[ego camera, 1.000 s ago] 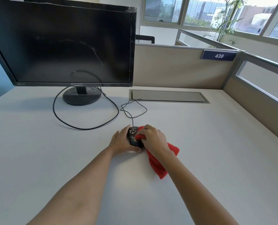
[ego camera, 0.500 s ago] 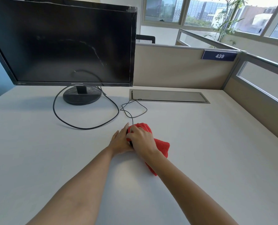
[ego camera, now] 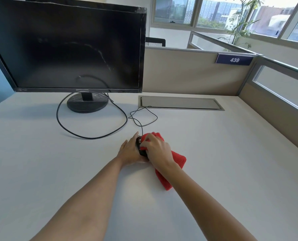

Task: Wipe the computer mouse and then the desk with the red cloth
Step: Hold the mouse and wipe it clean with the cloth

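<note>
A: Where is the computer mouse (ego camera: 141, 146) sitting?

B: It is lying on the pale surface (ego camera: 231, 153), in front of the monitor and a little to its right. Only a dark strip of it is showing, with some light markings on top, because both hands are crowding it.

A: What is the left hand (ego camera: 130, 151) doing?

B: It is cupping the left flank of the mouse, fingers lying together and pointing away from the person, the palm side pressing against the body. It is not closing into a fist; it is bracing the mouse from the side.

A: And the right hand (ego camera: 157, 150)?

B: It is curling over the red cloth (ego camera: 176, 160), fingers bent and pinching the fabric down onto the top of the mouse. The cloth is bunching up past the knuckles at the far end and trailing out under the wrist toward the person, its loose tail lying flat on the surface.

A: Is anything else touching the mouse?

B: Its thin cable (ego camera: 143, 117) is running off the front, looping once on the surface, and heading to the grey cable hatch (ego camera: 179, 103) set in near the partition. A thicker black cord (ego camera: 92, 136) is curving in a wide loop from the monitor stand (ego camera: 87, 105), passing near the left hand but staying apart from it.

A: What is behind all that?

B: The monitor (ego camera: 71, 47) is standing dark, and a partition is carrying a blue plate (ego camera: 234, 60) reading 439.
</note>
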The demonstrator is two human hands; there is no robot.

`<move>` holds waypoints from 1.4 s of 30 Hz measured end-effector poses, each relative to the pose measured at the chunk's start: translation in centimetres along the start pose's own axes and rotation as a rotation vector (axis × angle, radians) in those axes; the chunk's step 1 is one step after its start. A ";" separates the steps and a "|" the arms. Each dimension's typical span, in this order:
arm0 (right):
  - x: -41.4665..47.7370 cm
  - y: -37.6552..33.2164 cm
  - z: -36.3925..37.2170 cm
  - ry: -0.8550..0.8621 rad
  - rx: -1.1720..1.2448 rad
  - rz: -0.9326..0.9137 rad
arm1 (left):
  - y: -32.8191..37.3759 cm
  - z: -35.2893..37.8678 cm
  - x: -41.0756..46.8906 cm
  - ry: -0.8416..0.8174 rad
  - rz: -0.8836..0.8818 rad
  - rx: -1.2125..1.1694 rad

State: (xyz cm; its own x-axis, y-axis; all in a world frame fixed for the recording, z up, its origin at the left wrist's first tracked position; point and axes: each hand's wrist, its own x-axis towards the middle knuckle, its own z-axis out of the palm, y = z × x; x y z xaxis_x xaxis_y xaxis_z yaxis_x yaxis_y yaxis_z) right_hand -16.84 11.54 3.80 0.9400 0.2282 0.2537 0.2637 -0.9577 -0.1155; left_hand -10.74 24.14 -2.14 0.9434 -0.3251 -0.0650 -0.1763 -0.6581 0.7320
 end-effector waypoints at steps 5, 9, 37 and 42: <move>-0.4 1.5 0.1 0.029 0.117 0.155 | -0.2 0.1 0.2 0.005 -0.014 -0.001; 0.3 2.8 -0.6 0.098 0.332 0.360 | -0.4 0.1 0.4 -0.005 -0.015 0.005; 0.7 1.6 -1.6 -0.037 0.187 0.110 | 0.1 -0.1 -0.1 -0.018 -0.003 0.004; 0.2 0.2 -0.3 -0.098 0.049 -0.105 | 0.4 -0.3 -0.4 -0.018 0.008 0.010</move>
State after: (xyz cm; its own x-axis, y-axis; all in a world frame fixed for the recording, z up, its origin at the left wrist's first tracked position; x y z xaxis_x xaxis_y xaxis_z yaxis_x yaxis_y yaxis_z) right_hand -16.64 11.32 4.11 0.9228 0.3447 0.1720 0.3694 -0.9186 -0.1408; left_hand -11.15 24.23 -1.67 0.9366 -0.3431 -0.0715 -0.1871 -0.6620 0.7258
